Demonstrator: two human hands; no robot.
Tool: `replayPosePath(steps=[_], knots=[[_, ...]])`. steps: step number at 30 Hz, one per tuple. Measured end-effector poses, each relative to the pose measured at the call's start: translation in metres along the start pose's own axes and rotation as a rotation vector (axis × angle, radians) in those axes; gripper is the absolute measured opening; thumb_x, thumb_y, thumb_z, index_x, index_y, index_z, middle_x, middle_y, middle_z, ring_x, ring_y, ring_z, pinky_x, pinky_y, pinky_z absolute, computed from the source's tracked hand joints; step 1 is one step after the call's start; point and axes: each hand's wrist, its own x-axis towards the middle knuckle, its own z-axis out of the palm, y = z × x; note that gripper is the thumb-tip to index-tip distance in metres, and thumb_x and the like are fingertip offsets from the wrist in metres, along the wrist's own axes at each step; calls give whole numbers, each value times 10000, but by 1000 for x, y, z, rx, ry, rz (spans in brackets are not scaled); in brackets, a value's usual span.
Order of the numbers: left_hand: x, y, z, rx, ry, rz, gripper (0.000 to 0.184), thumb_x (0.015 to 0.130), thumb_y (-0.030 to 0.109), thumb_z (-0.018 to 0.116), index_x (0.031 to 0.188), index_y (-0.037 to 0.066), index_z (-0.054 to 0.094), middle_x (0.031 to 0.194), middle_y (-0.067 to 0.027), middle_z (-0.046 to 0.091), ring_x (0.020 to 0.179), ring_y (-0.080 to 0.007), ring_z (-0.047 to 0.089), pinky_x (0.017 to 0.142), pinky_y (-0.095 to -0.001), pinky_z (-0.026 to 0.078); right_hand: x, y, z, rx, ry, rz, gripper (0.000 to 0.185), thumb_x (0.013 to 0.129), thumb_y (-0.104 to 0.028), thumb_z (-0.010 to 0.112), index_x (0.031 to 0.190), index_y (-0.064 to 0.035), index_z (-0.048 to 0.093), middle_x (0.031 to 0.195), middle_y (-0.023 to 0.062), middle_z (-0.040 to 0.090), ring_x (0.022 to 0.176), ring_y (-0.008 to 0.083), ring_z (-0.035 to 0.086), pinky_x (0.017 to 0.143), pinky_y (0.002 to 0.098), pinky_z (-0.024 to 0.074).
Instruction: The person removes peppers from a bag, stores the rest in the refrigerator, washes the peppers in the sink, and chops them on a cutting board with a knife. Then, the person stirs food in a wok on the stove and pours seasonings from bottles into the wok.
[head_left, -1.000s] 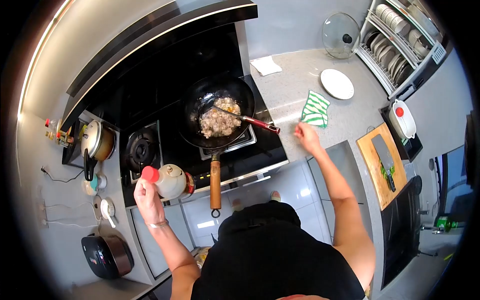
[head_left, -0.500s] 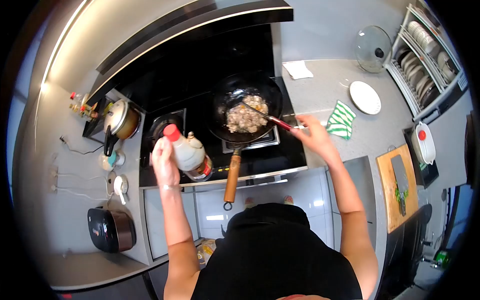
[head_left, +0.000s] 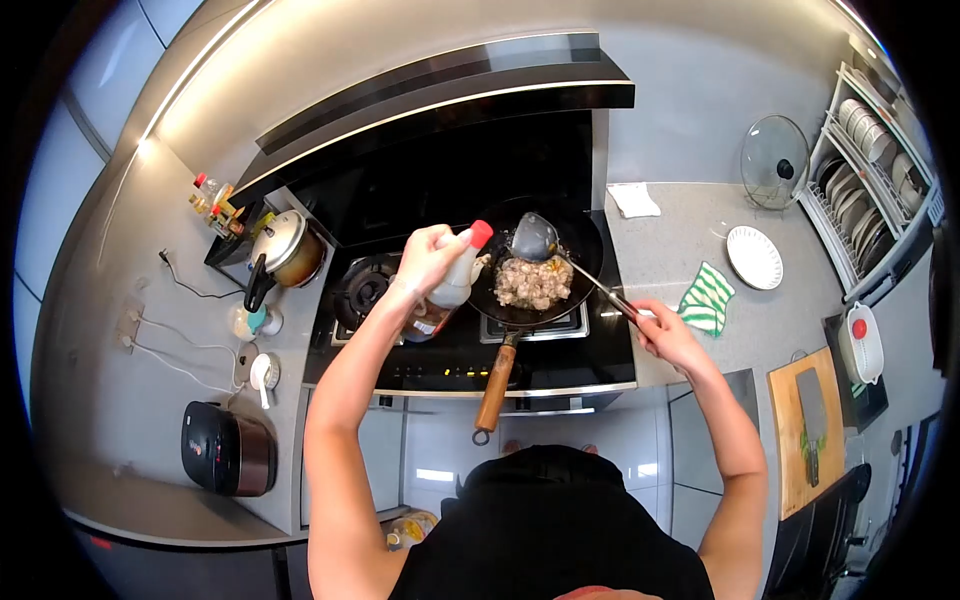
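Observation:
My left hand (head_left: 430,262) is closed around the upper part of a large bottle (head_left: 455,285) with a red cap. The bottle tilts beside the left rim of a black wok (head_left: 590,245). Chopped, browned meat (head_left: 533,284) lies in the wok, whose wooden handle (head_left: 495,390) points toward me. In my right hand (head_left: 665,332) is the handle of a ladle (head_left: 535,238). Its dark bowl is over the far side of the wok, above the meat. The palm side of both hands is partly hidden.
Left of the stove stand a pressure cooker (head_left: 282,245) and a rice cooker (head_left: 228,450). On the right counter are a striped cloth (head_left: 707,298), a white plate (head_left: 754,257), a glass lid (head_left: 774,162), a dish rack (head_left: 865,170) and a cutting board (head_left: 790,440) with a cleaver (head_left: 811,410).
My left hand has carried the bottle rightward to the wok. The ladle's bowl has come up out of the meat, and my right fingers have closed round its handle. The camera view has shifted.

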Motion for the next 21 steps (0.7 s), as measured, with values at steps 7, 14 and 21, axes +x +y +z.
replayPosePath(steps=[7,14,21], knots=[[48,-20,34,386,-98,113,447,770,376,671,564,22,491,515,-47,477,509,-107,436,482,-290,383,-37,2,2,600,-120,371,162,938,-185,474,1076,-102,460,650,-1,495,447,40,371,374,181,242],[76,-25,68,759,-196,226,361,742,359,657,629,20,607,616,-150,610,599,-281,605,589,-373,471,-41,-2,11,646,-106,368,149,938,-179,468,1057,-90,462,659,3,496,459,39,389,373,168,263],[88,-11,82,877,-294,215,305,729,410,648,683,108,667,725,-98,657,761,-274,624,725,-370,391,-41,3,8,631,-122,388,143,936,-181,468,1049,-93,463,667,9,503,460,43,393,373,173,275]])
